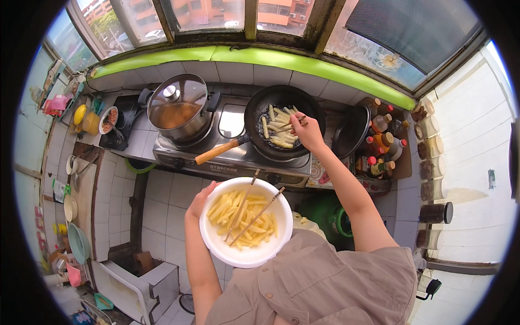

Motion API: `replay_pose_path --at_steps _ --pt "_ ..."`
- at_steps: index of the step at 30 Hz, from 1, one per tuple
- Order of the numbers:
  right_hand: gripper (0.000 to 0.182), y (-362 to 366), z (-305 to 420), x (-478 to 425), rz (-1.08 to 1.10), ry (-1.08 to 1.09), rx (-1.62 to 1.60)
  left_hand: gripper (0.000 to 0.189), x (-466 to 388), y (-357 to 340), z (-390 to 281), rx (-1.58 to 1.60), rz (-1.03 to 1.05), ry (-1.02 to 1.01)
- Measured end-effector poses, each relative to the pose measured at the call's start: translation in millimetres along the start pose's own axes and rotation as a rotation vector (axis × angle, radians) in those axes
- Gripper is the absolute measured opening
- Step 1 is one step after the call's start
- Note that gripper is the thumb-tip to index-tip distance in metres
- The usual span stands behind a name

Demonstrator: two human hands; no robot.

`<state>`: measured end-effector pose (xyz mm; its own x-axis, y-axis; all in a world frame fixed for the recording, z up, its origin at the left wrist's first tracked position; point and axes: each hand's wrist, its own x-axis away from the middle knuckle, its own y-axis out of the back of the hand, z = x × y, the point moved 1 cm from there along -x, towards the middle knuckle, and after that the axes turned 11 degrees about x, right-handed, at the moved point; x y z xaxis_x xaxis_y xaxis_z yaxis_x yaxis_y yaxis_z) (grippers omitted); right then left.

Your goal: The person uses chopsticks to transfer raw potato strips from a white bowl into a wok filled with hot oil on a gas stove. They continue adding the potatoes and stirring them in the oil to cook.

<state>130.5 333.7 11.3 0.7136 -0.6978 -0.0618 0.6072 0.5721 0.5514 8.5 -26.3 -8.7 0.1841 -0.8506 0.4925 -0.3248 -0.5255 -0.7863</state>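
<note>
My left hand (pixel 200 200) grips the rim of a white plastic bowl (pixel 254 260) in front of my body. Cut potato strips (pixel 227 211) fill much of it, and a pair of wooden chopsticks (pixel 243 207) lies across them, their upper ends past the rim. Over the black wok (pixel 292 94) on the right burner, my right hand (pixel 307 132) is shut on another pair of chopsticks (pixel 289 126). Their tips are among potato strips (pixel 280 140) in bubbling oil. The wok's wooden handle (pixel 217 152) points toward the lower left.
A lidded steel pot (pixel 178 105) stands on the left burner of the gas stove (pixel 231 122). Right of the wok are a dark lid (pixel 352 132) and several condiment bottles (pixel 382 140). A bowl of peanuts (pixel 109 120) sits at left. A green gas cylinder (pixel 325 213) stands below the counter.
</note>
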Motion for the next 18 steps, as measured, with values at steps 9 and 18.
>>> replay_pose_path --at_steps 9,18 --pt "0.023 32.1 -6.3 -4.2 -0.166 0.090 0.323 0.047 0.8 -0.3 -0.1 0.003 -0.018 0.017" --pt "0.023 27.0 -12.7 4.8 -0.038 0.002 -0.148 0.046 -2.5 -1.2 0.6 0.014 0.004 0.028"
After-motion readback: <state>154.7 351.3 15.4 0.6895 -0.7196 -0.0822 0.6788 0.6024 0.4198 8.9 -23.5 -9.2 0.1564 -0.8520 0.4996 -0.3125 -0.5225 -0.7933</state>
